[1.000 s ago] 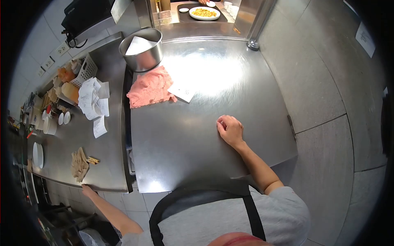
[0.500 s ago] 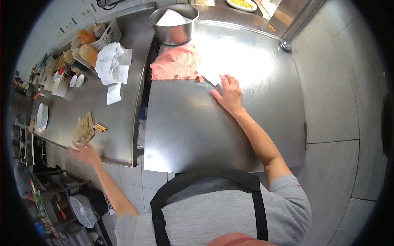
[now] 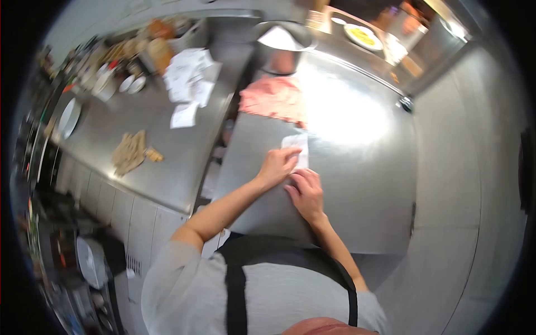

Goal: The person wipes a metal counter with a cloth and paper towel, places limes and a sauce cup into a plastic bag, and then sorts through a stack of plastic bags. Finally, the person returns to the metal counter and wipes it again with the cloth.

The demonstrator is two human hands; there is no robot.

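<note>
A white paper slip is held in front of me over the right-hand steel table. My right hand has its fingers closed at the slip's lower end. My left hand is at the slip's left side, fingers curled and pressed on it; its thumb is mostly hidden. Just beyond the slip lies a crumpled pink cloth, and behind that stands a steel pot with something white in it.
On the left steel counter are a tan glove-like cloth, a small yellowish bundle, long white paper slips and a white dish. A gap separates counter and table. A plate of yellow food sits on the back ledge.
My left hand has left the tan cloth and come across to the paper slip. The right hand has drawn the slip toward me, away from the pink cloth. The view has shifted.
</note>
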